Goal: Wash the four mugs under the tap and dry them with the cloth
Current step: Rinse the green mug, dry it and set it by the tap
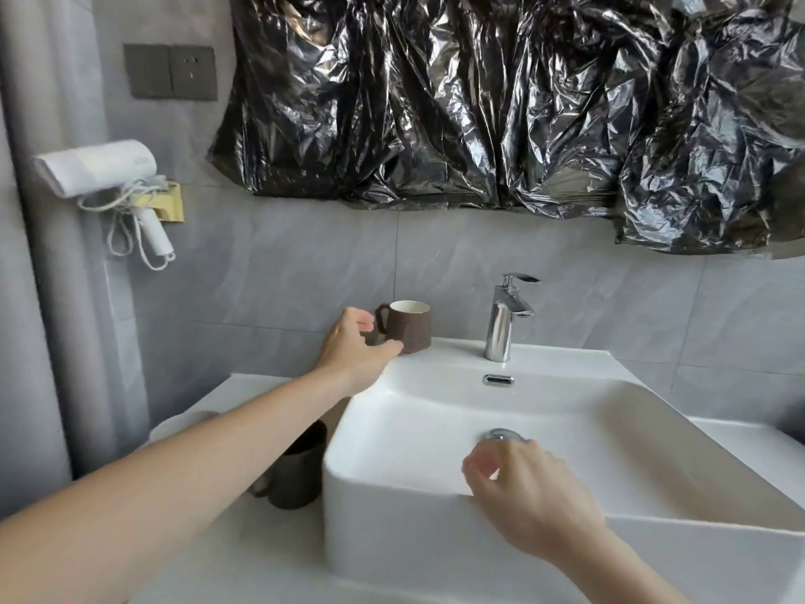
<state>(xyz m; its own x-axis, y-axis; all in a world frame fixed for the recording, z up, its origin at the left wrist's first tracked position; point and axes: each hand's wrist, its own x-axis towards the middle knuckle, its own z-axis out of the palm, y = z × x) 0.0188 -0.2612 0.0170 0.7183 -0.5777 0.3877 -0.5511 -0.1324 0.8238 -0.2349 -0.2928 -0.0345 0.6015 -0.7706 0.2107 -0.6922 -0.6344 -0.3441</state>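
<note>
- Brown mug (409,326): upright on the back left corner of the white basin (631,411), against the grey tiled wall. Long axis vertical, mouth up, pale interior visible. Handle points left, toward the reaching hand.
- Left hand (355,348): arm stretched forward over the surface to the brown mug. Fingers (365,319) spread and lightly curved, one tip close by the handle; thumb lies at the mug's lower side near its base. Contact cannot be confirmed; nothing is gripped.
- Dark mug (296,470): stands upright on the white surface (244,555), just beside the basin's left outer wall, partly hidden under the left forearm. Handle points toward the near left.
- Right hand (529,494): over the basin's near rim, back of the hand to the camera, blurred. Fingers loosely curled, holding nothing.
- Chrome tap (505,318): centred behind the bowl, spout toward the viewer, no water visible. Chrome drain plug (505,434) in the bowl bottom, just beyond the right hand.
- Wall: crumpled black plastic sheeting (501,98) above; white hair dryer (100,172) in a bracket at left, cord hanging; dark switch plate (170,71) above it.
</note>
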